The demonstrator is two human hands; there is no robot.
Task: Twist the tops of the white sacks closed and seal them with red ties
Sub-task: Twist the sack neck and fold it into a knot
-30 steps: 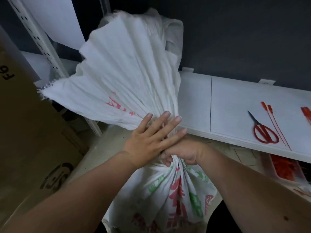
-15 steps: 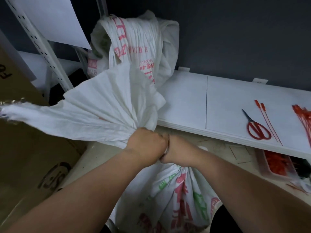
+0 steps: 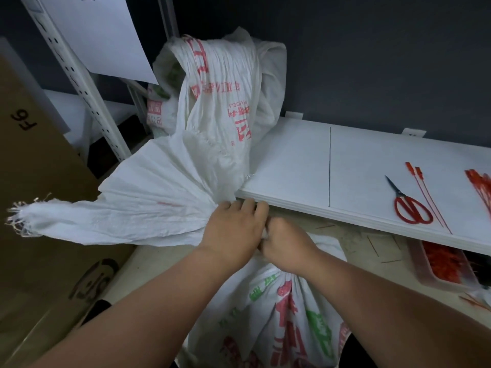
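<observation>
A white woven sack with red and green print stands in front of me, its neck bunched tight. My left hand grips the gathered neck from the left. My right hand grips it just beside, fingers curled round the fabric. The loose top of the sack fans out flat to the left, with a frayed edge. Two single red ties lie on the white shelf at the right, beside a bundle of red ties.
Another white sack stands behind, against the dark wall. Red-handled scissors lie on the shelf. A clear tray of red pieces sits below the shelf. A cardboard box fills the left side, behind a perforated white shelf post.
The sack's top, upright a second ago, has swung down to the left. My left hand went from flat on the fabric to gripping the neck.
</observation>
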